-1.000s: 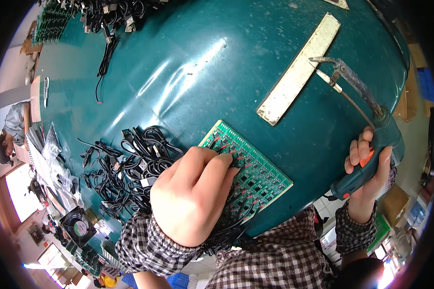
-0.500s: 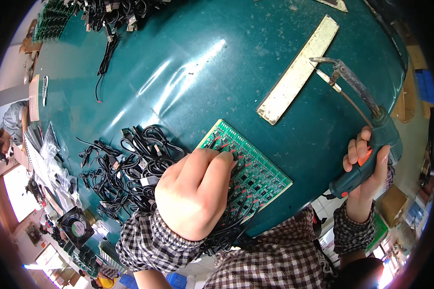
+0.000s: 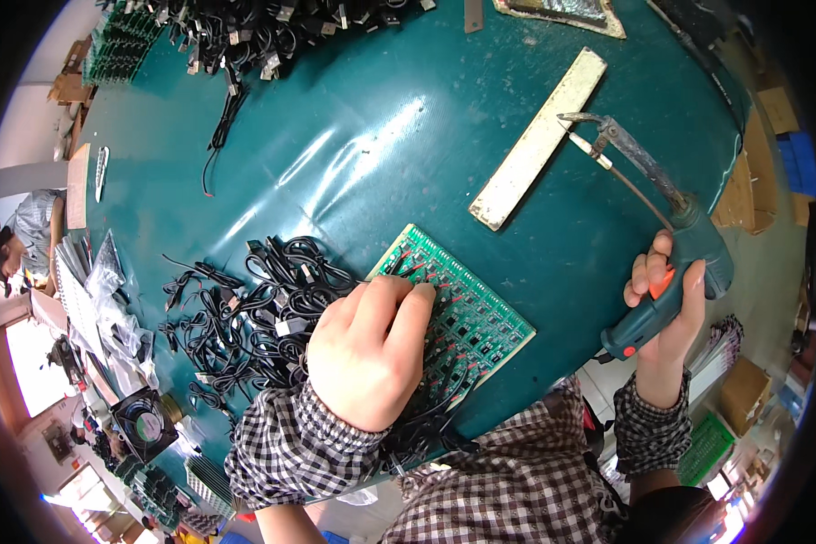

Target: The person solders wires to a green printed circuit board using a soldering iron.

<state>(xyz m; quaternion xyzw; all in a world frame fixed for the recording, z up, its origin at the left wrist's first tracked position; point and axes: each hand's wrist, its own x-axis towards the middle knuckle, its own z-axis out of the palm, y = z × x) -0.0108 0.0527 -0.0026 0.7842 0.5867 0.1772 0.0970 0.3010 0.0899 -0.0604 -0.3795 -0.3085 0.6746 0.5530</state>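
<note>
My left hand bends over the left part of a green circuit board, fingers pinched together. Whatever they hold is hidden beneath them. Short red and black wire ends lie across the board, and black cables run off its near edge. My right hand grips a dark green soldering gun with an orange trigger, held apart from the board at the right. Its bent tip and a thin feed tube point up and left, appearing over a pale, narrow strip on the table.
A heap of black cables with metal plugs lies left of my left hand; another pile fills the far left edge. A shallow tray sits at the far right. Left are a small fan, plastic bags and another person.
The whole view has shifted slightly, showing more of the far tray and cable pile. My left hand stays over the board, and my right hand keeps its grip on the soldering gun.
</note>
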